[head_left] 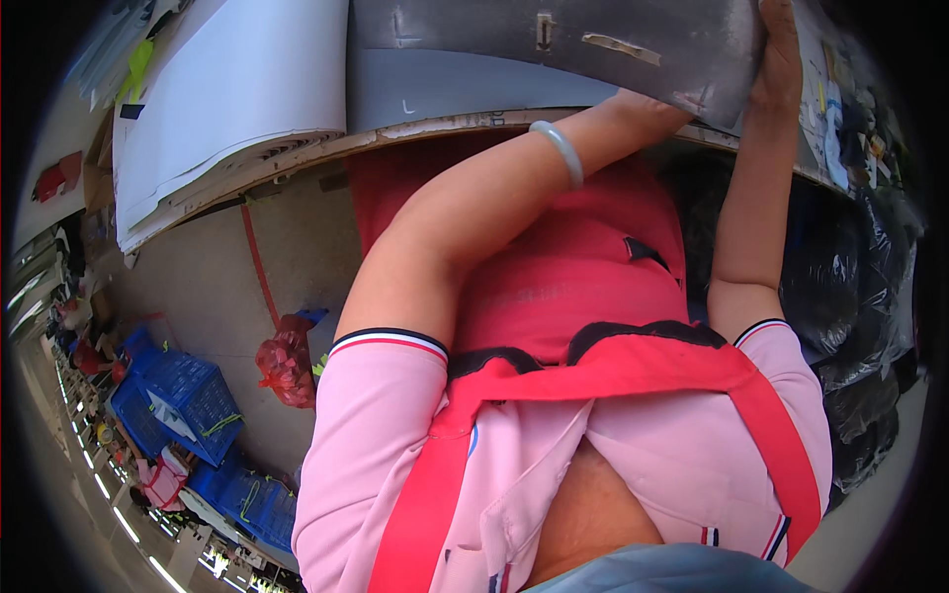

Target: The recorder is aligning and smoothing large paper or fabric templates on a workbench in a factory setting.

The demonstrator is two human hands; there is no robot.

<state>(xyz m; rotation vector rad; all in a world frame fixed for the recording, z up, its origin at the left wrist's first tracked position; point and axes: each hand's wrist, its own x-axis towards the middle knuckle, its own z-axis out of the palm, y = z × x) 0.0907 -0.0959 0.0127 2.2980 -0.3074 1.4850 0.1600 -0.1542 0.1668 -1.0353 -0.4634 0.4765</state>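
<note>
On our left, we see a grey floor [183, 292] crossed by a red line [259, 262], with a crumpled red plastic bag [286, 364] near the line's lower end. Beyond it we find blue plastic crates [198, 405] with openwork sides, and more blue containers [259, 509] just below. Farther off, we make out another person in pink [163, 484] and a row of white lights [126, 524]. At upper left we spot a yellow-green strip [139, 67]; on our right, shiny black plastic bags [840, 287] are bunched together.
</note>
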